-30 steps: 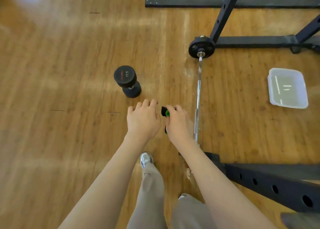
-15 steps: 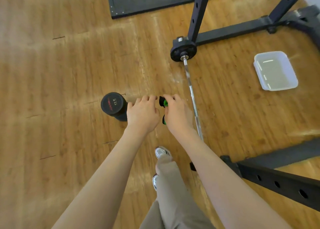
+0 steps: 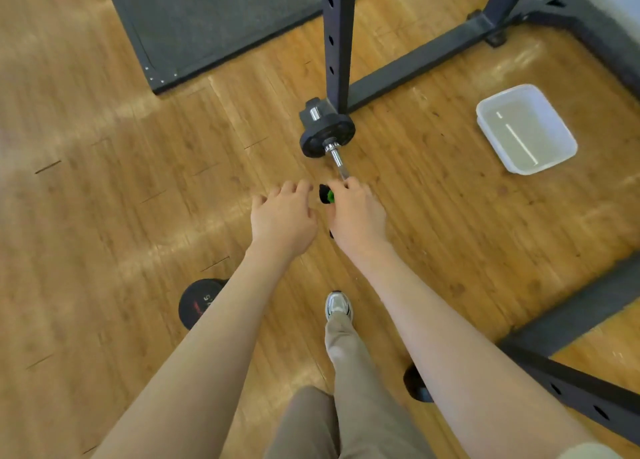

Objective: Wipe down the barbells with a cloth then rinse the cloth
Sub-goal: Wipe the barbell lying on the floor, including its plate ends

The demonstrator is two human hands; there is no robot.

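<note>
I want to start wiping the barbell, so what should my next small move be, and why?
Probably lower the right hand with the black and green item it grips onto the barbell shaft just ahead of it. No cloth is clearly visible, and the left hand holds nothing.

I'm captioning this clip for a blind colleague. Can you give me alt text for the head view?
Seen from above, the right hand holds a black and green object beside the open left hand, over a wooden floor. Ahead lie a barbell by a black rack and a white tub.
</note>
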